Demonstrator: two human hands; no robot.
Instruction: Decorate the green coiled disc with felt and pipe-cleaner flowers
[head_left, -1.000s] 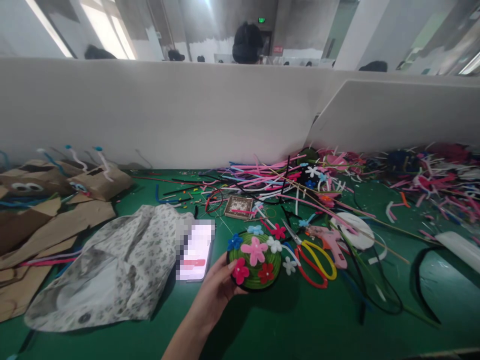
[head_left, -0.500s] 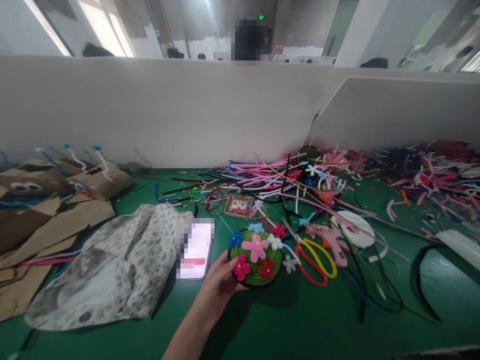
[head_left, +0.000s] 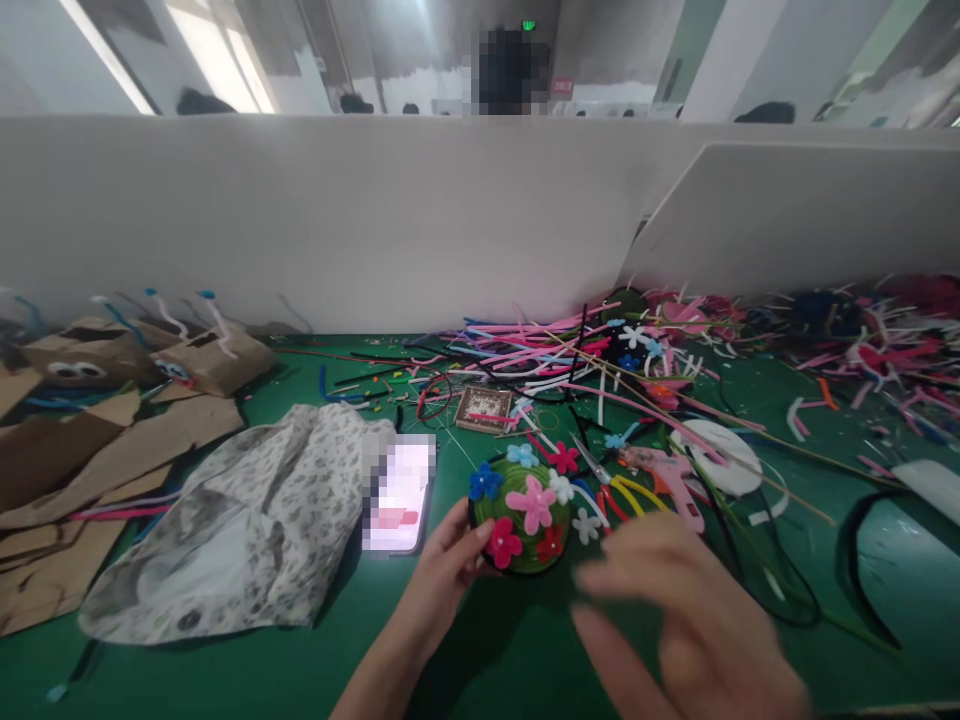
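My left hand (head_left: pixel 450 560) grips the lower left edge of a round green coiled piece (head_left: pixel 526 555), which has a dark rim. Fuzzy pipe-cleaner flowers in blue, pink and red cover its face, the large pink flower (head_left: pixel 532 503) in the middle. Loose red, white and grey flowers lie just beyond its right side. To the right of it, my right hand (head_left: pixel 667 610) hangs over the table, blurred, thumb and forefinger apart with nothing visible between them. Behind that hand are scissors (head_left: pixel 636 494) with red and yellow handles, partly hidden, and a pink glue gun (head_left: pixel 675 485).
A phone (head_left: pixel 405 495) lies left of my left hand, beside patterned cloth (head_left: pixel 262 520). Cardboard pieces (head_left: pixel 157 440) and box figures (head_left: pixel 217 358) stand far left. Pipe cleaners (head_left: pixel 525 350) lie heaped along the white partition (head_left: pixel 337 220). A small framed tray (head_left: pixel 484 408) sits mid-table.
My right hand has come into view from the lower right and now covers part of the scissors. My left hand keeps its hold on the green piece. The view has shifted slightly.
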